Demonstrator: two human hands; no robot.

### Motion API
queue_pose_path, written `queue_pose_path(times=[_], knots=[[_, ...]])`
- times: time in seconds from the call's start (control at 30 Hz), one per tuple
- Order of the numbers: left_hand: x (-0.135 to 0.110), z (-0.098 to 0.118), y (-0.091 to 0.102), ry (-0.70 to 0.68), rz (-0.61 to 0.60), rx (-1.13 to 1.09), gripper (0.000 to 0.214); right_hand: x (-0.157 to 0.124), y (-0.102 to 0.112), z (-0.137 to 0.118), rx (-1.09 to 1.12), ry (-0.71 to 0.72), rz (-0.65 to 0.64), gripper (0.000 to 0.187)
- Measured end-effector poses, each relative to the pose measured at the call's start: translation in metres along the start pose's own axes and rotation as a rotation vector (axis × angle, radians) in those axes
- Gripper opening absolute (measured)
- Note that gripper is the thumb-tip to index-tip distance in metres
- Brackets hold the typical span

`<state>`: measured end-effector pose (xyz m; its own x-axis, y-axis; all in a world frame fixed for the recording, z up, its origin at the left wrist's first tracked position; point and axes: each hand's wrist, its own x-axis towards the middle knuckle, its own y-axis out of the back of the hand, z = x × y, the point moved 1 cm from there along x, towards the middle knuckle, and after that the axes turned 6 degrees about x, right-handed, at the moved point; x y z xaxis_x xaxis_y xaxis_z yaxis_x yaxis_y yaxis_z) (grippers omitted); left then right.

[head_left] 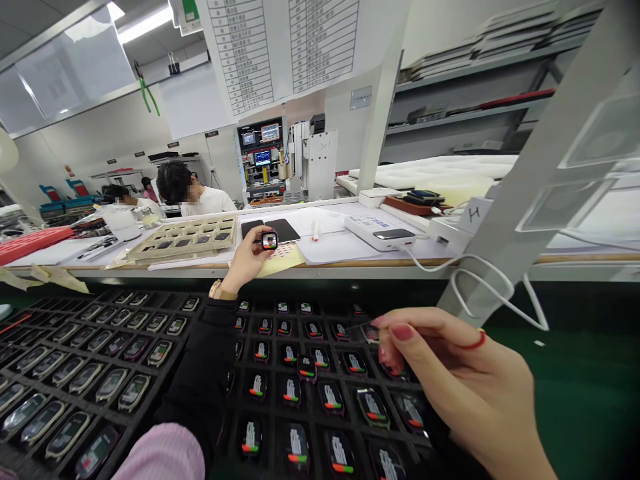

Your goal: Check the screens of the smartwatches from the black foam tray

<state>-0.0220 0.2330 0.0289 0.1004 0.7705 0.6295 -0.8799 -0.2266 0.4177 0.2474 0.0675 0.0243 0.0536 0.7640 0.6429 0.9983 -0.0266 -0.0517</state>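
Note:
My left hand (249, 257) is raised over the bench edge, its fingers closed round the sides of a smartwatch body (270, 241) without a strap. The watch's lit screen faces me. Low on the right, my right hand (465, 380) pinches what looks like a thin clear film (361, 327) between thumb and fingertip; its outline is faint. Under both arms lies a black compartment tray (310, 407) with many watch bodies, most showing a red and green label or screen patch. One watch body (307, 367) lies across a divider among the others.
A second black tray (117, 363) of watch bodies lies to the left. On the bench are a beige compartment tray (185, 240), a dark tablet-like slab (281, 231) and a white box (377, 232) with a cable. A slanted post (533, 167) stands right; people sit beyond.

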Motion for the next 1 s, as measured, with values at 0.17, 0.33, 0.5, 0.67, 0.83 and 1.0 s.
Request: queue_pose_path(times=[0.17, 0.33, 0.5, 0.67, 0.83, 1.0], knots=[[0.000, -0.001, 0.000, 0.002, -0.001, -0.004, 0.048, 0.000, -0.001, 0.000, 0.000, 0.004, 0.004, 0.032], [-0.001, 0.001, 0.000, 0.016, 0.010, -0.016, 0.047, -0.001, 0.000, 0.002, 0.018, 0.022, -0.012, 0.027], [0.001, -0.001, -0.001, 0.060, 0.034, -0.060, 0.047, 0.002, 0.004, 0.007, 0.014, 0.018, -0.054, 0.019], [0.000, 0.007, 0.003, 0.120, 0.130, -0.116, 0.052, 0.007, 0.007, 0.011, 0.029, 0.030, -0.049, 0.012], [-0.040, 0.051, 0.000, 0.154, 0.124, -0.168, 0.055, 0.014, 0.004, 0.018, 0.060, -0.055, 0.009, 0.023], [-0.106, 0.106, -0.024, 0.227, 0.054, -0.140, 0.056, 0.017, -0.013, 0.021, 0.293, -0.204, -0.030, 0.038]])
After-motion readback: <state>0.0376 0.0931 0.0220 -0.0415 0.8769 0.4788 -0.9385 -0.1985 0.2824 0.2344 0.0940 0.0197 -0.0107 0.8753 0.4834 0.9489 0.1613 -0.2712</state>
